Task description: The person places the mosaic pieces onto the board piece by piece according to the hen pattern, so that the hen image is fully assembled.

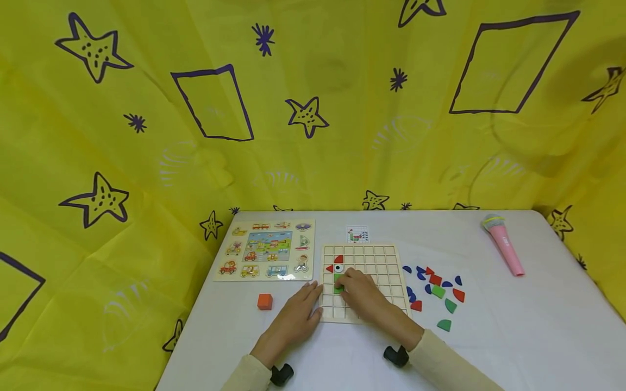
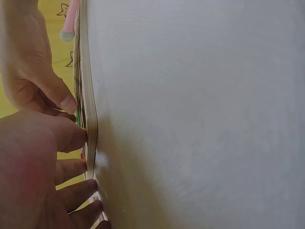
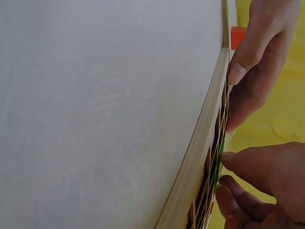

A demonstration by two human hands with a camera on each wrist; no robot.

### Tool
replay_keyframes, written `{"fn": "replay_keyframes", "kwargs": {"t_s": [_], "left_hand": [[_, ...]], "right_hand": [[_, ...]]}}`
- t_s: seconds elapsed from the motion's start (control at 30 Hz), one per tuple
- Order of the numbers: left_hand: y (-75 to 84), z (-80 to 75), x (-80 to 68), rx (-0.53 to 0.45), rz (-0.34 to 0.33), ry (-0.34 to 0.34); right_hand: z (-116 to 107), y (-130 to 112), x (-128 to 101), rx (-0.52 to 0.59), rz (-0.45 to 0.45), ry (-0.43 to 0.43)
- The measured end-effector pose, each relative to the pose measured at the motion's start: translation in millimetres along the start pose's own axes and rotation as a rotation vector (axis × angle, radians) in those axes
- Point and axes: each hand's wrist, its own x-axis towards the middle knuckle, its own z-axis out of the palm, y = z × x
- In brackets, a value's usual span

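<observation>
**A few tiles in, most of the grid bare**

A yellow cloth with drawn stars and squares hangs behind the white table (image 1: 489, 336) I work at. From above, the wooden grid board (image 1: 364, 260) lies in front of me. A few pieces sit in its left cells: red ones near the top, an eye tile (image 1: 338, 268) below them, and a green tile (image 1: 338, 286) under my right hand (image 1: 359, 290). I judge the picture barely begun, since nearly all cells are bare and the loose pieces (image 1: 437, 293) – blue, red, green – lie in a scatter just right of the board. My right fingers bend down onto the green tile; my left hand (image 1: 300, 312) lies flat, fingers straight, against the board's left edge. A small pattern card (image 1: 357, 234) lies beyond the board, a vehicle puzzle (image 1: 266, 250) to its left, an orange block (image 1: 264, 301) near my left hand, a pink toy microphone (image 1: 504, 244) far right.

From my left wrist, my straight fingers (image 2: 71, 169) touch the board's edge (image 2: 89, 119), holding nothing.

From my right wrist, my fingertips (image 3: 233, 160) press on a green sliver (image 3: 220, 157) in a cell; whether they pinch it I cannot tell
</observation>
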Motion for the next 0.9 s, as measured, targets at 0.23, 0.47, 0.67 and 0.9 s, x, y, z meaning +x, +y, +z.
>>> {"fn": "replay_keyframes", "kwargs": {"t_s": [0.23,0.47,0.67,0.9], "left_hand": [[1.3,-0.1,-0.3,-0.003,0.001,0.000],[1.4,-1.7,-1.2,-0.009,0.001,-0.001],[0.8,-2.7,-1.5,-0.009,-0.009,-0.011],[0.2,-0.6,-1.1,-0.005,0.011,-0.003]], "right_hand": [[-6,10,-7,0.013,0.031,-0.031],[-31,33,-26,0.020,0.140,-0.060],[-62,63,-50,0.024,0.214,-0.023],[-96,99,-85,-0.021,0.404,-0.042]]}}
